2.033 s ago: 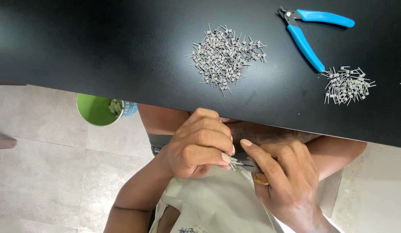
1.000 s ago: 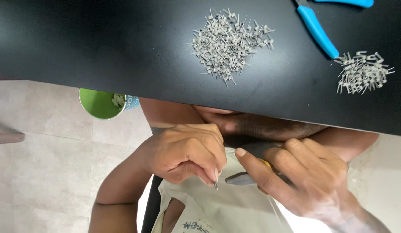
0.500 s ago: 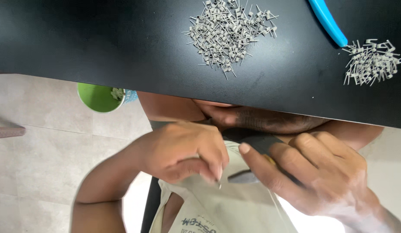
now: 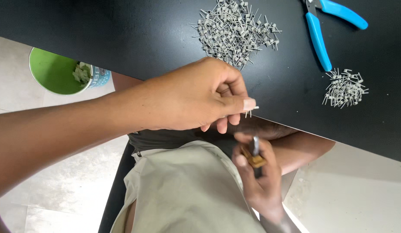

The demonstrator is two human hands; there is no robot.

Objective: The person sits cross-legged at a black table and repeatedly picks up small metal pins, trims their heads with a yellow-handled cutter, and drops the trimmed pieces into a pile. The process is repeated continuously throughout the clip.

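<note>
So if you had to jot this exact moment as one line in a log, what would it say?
left hand: pinches small wire coil | right hand: grips thin tool over lap | black table: two coil piles, blue pliers

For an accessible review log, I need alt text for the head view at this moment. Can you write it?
The left hand pinches a small wire coil at the edge of a black table, while the right hand below holds a thin dark tool over the lap. On the table lie a large coil pile, a smaller pile and blue-handled pliers; a green bin stands on the floor.
</note>
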